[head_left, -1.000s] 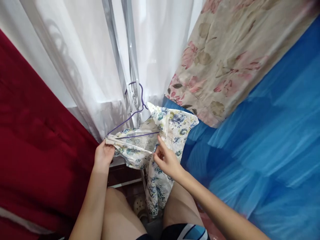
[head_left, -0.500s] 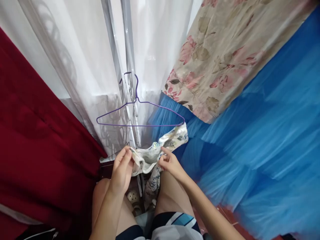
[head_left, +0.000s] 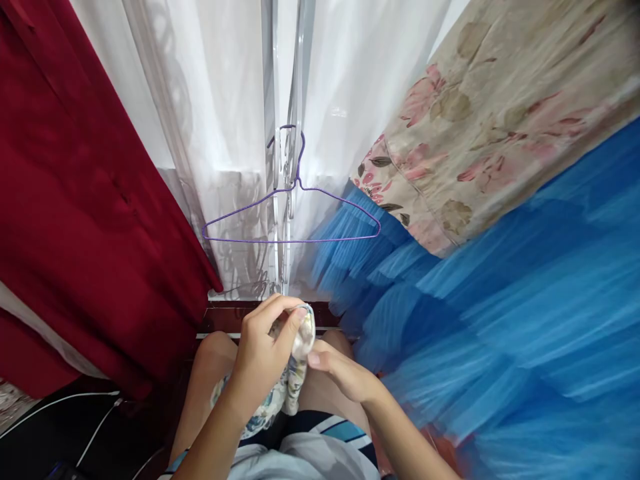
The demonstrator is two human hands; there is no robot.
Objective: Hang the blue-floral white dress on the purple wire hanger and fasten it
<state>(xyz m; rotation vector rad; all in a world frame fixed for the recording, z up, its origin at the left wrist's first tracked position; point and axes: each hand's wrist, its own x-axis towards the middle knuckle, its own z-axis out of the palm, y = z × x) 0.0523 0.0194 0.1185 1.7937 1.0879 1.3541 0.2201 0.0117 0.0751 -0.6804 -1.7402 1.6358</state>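
**Floral cloth bunched at the fingers, purple hanger beyond**

A bunched floral garment [head_left: 303, 343] is pinched between the closed thumb and fingers of the left hand [head_left: 265, 343]. It is touched by the thumb of the right hand [head_left: 345, 375], whose fingers are loosely bent and partly covered; whether cloth is gripped there cannot be told. The garment is pale, printed in blue and yellow-green, its edge rounded at the fingertips. Its lower part is hidden by the left wrist, so its full shape cannot be made out.

Below the fingers, dark shorts [head_left: 345, 430] banded in blue and white are partly covered. Beyond the fingertips, apart from them, a thin purple hanger [head_left: 330, 240] is seen at shiny metal uprights [head_left: 300, 73], backed by sheer white curtains [head_left: 215, 87]. Left of the fingers, the space is bounded by smooth red cloth [head_left: 100, 213]; right, by layered blue tulle [head_left: 500, 293], overlapped by beige flower-printed fabric [head_left: 450, 133], both cut off at the view's edge.
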